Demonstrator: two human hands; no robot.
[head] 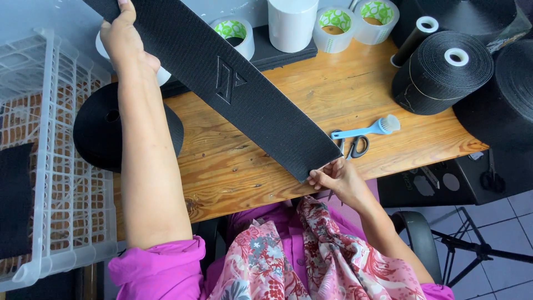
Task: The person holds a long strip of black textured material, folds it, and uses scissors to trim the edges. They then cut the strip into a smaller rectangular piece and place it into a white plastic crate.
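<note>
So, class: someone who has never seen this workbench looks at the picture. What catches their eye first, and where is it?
First, the wide black band stretched slantwise across the wooden table, held by the left hand at the top and pinched by the right hand at its near end. Next, the big black rolls at the right, and the blue brush beside the scissors.
</note>
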